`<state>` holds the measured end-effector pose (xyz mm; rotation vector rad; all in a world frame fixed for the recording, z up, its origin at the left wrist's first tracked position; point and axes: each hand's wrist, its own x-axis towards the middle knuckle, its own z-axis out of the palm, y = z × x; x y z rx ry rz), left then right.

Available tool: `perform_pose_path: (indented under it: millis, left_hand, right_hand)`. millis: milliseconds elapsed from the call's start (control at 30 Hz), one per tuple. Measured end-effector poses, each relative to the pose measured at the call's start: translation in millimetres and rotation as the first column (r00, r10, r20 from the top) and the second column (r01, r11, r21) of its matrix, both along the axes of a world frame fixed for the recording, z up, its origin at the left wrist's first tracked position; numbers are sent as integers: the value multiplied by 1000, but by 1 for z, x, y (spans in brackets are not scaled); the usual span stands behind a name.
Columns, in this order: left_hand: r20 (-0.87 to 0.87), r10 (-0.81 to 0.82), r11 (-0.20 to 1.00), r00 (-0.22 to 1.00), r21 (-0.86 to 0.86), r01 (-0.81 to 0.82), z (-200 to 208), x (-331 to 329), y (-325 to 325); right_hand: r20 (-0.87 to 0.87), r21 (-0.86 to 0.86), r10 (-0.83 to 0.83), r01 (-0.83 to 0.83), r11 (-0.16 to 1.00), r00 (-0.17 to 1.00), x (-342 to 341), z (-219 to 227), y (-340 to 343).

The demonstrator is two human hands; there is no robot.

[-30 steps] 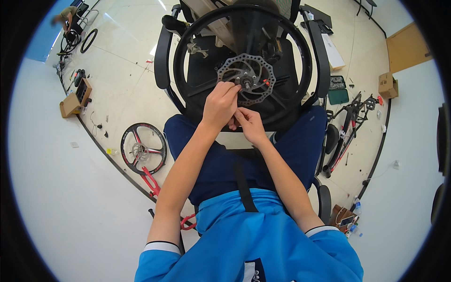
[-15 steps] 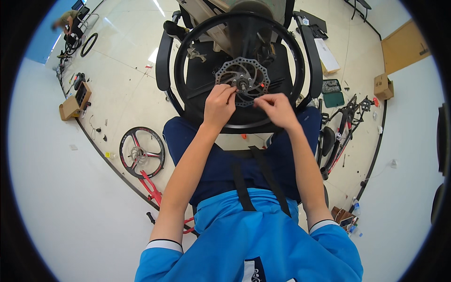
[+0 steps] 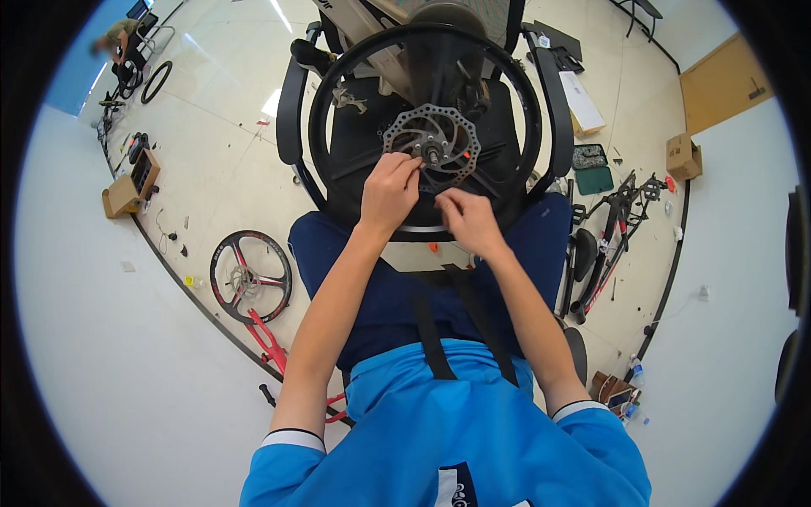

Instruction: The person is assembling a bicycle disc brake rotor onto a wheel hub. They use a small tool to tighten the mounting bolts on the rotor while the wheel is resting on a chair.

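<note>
A black spoked wheel with a perforated metal disc brake rotor at its hub lies in front of me, over the seat of a black office chair. At the rotor's near left side, my left hand is closed, its thumb and fingertips pinched together close to the hub bolts. Whatever it pinches is too small to make out. My right hand is closed just below the rotor, over the wheel's near part. Its curled fingers hide anything they may hold.
A pale bicycle frame rises behind the wheel. On the floor lie a red-and-black wheel at left and a dark bicycle frame at right. An open green tool case sits beyond it. Another person bends over at far left.
My right hand has moved left and slightly toward me, from the rotor's lower right edge to below it. My left hand stays pinched near the hub.
</note>
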<state>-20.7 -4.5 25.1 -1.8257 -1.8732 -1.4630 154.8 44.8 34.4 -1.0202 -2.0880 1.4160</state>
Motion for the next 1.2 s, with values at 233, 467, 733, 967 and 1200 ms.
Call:
perform_pose_path:
  millis: [233, 467, 733, 967, 1200]
  left_hand:
    - [-68, -32, 999, 997, -22, 30, 9, -5, -2]
    - [-124, -60, 997, 990, -47, 55, 7, -5, 0]
    - [-88, -112, 992, 990, -68, 106, 10, -11, 1]
    - [-87, -109, 990, 990, -104, 100, 7, -18, -1]
    - [-211, -204, 972, 956, -163, 172, 18, -27, 0]
  right_hand:
    - [-246, -324, -55, -28, 946, 968, -37, -20, -36]
    - [-345, -417, -137, -21, 909, 928, -58, -40, -44]
    - [-341, -446, -142, -27, 895, 929, -63, -36, -47]
    - [-344, -426, -138, -23, 904, 929, -67, -31, -45]
    - [-338, -492, -224, 31, 870, 914, -79, -38, -49]
